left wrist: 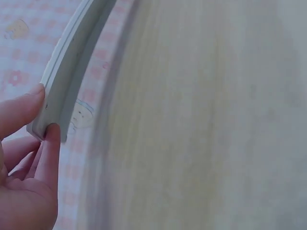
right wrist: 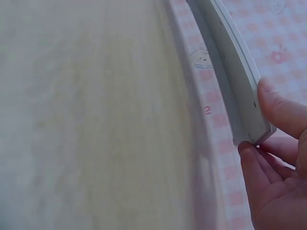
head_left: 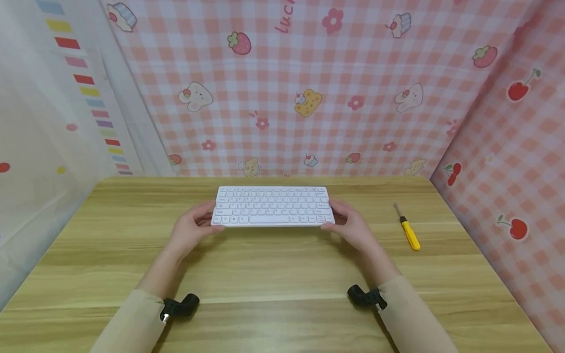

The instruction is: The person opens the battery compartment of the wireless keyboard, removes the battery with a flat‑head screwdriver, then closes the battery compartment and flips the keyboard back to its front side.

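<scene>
Left hand (head_left: 190, 228): pinching the left end of the compact white keyboard (head_left: 273, 207), thumb at its near left corner, other fingers curled at the left edge and underside.
Right hand (head_left: 353, 225): pinching the right end in mirror fashion, thumb at the near right corner, other fingers at the right edge and underneath.
Keyboard: held level between the two hands, raised off the table over its far half, around the middle from left to right; keys face up, space bar along the near side. Both wrist views show its pale near edge and part of the underside.
Wrists: a black device (head_left: 182, 306) sits at the inner side of the left beige sleeve (head_left: 130, 323), and a matching black device (head_left: 366, 296) at the inner side of the right beige sleeve (head_left: 415, 314).
Screwdriver (head_left: 410, 234): lying on the table to the right of the right hand, well apart from the keyboard; yellow handle toward the near side, metal shaft pointing far and slightly left.
Table (head_left: 265, 274): wood-grain top with streaks running left to right.
Far backdrop (head_left: 282, 63): pink-and-white gingham cloth printed with strawberries, cupcakes, flowers and animal faces.
Right side: gingham cloth with cherries (head_left: 521, 171).
Left side: white sheet (head_left: 35, 98) beside a strip of coloured blocks (head_left: 90, 91).
</scene>
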The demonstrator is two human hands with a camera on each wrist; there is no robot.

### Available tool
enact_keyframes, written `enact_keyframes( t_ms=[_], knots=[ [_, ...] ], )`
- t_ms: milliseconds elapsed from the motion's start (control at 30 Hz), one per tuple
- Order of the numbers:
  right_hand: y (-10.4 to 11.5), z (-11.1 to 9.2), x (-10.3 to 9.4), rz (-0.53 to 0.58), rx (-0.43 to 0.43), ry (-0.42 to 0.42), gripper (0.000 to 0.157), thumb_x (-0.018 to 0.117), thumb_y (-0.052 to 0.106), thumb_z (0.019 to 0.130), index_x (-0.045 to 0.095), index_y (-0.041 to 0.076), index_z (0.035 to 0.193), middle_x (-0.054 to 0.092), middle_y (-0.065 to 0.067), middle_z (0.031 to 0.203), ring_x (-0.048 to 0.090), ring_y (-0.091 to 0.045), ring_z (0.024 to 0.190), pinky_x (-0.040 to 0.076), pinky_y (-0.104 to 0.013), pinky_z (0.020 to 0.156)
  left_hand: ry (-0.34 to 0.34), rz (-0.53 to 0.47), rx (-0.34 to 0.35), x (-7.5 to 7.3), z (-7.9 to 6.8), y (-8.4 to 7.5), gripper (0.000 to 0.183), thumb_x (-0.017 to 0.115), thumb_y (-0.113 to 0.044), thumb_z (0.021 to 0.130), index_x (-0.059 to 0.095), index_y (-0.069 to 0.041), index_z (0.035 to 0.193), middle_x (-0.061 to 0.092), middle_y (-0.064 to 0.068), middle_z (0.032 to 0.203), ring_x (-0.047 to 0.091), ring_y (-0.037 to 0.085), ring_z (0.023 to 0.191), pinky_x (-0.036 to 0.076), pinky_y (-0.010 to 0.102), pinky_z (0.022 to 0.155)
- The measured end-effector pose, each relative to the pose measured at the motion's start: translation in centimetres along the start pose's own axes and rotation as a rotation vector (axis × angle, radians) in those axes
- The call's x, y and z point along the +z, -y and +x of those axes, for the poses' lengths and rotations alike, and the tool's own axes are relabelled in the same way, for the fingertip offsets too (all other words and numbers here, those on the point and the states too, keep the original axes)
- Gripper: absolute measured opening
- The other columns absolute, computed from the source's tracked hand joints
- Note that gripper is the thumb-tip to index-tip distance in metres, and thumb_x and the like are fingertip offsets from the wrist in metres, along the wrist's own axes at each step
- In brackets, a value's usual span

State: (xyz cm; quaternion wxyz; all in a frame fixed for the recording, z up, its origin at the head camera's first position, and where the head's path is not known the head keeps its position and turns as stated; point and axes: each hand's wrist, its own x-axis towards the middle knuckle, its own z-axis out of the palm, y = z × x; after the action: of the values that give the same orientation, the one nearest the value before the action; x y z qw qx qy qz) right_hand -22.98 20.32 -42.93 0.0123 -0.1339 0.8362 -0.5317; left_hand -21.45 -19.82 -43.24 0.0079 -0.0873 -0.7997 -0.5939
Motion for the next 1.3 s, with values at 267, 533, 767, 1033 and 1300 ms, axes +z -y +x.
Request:
enact_keyframes(
  t_ms=[267, 533, 767, 1033, 1300],
  knots=[
    [0.5, -1.9, -1.2, 0.035, 0.001, 0.046, 0.067, 0.076, 0.000, 0.085, 0.043, -0.009, 0.143, 0.047, -0.026, 0.140, 0.052, -0.037, 0.126, 0.046, -0.029, 0.100, 0.038, -0.030, -0.035, -0.3, -2.0, -1.3, 0.062, 0.079, -0.004, 0.083, 0.053, 0.004, 0.139, 0.051, 0.023, 0.139, 0.061, 0.026, 0.112, 0.053, 0.020, 0.085],
    [0.4, -3.6, -2.2, -0.091, -0.013, 0.117, 0.067, 0.078, 0.005, 0.084, 0.047, -0.007, 0.142, 0.051, -0.025, 0.140, 0.051, -0.037, 0.127, 0.044, -0.043, 0.103, 0.067, 0.023, -0.090, -0.3, -3.3, -1.8, 0.067, 0.079, -0.006, 0.083, 0.048, 0.004, 0.142, 0.045, 0.024, 0.146, 0.059, 0.034, 0.114, 0.053, 0.019, 0.082],
    [-0.1, -4.9, -2.6, -0.171, 0.024, 0.181, 0.068, 0.080, 0.011, 0.084, 0.048, -0.007, 0.141, 0.052, -0.023, 0.141, 0.049, -0.037, 0.130, 0.039, -0.047, 0.107, 0.092, 0.018, -0.093, 0.2, -3.8, -1.2, 0.067, 0.080, 0.000, 0.080, 0.049, 0.009, 0.139, 0.040, 0.029, 0.148, 0.061, 0.036, 0.113, 0.054, 0.021, 0.084],
    [-0.4, -5.4, -2.8, -0.220, 0.032, 0.206, 0.068, 0.081, 0.013, 0.083, 0.050, -0.004, 0.141, 0.050, -0.021, 0.143, 0.047, -0.036, 0.133, 0.039, -0.046, 0.107, 0.153, 0.026, -0.107, 0.3, -4.4, -0.7, 0.070, 0.081, 0.001, 0.078, 0.048, 0.010, 0.139, 0.049, 0.030, 0.139, 0.062, 0.034, 0.111, 0.053, 0.021, 0.084],
    [-1.7, -5.2, -2.9, -0.208, 0.011, 0.207, 0.068, 0.083, 0.015, 0.080, 0.054, 0.002, 0.141, 0.051, -0.016, 0.144, 0.043, -0.036, 0.136, 0.032, -0.051, 0.112, 0.158, 0.030, -0.118, 0.3, -4.7, -0.2, 0.070, 0.081, 0.001, 0.079, 0.048, 0.009, 0.140, 0.046, 0.028, 0.143, 0.061, 0.034, 0.112, 0.053, 0.021, 0.084]
  ],
)
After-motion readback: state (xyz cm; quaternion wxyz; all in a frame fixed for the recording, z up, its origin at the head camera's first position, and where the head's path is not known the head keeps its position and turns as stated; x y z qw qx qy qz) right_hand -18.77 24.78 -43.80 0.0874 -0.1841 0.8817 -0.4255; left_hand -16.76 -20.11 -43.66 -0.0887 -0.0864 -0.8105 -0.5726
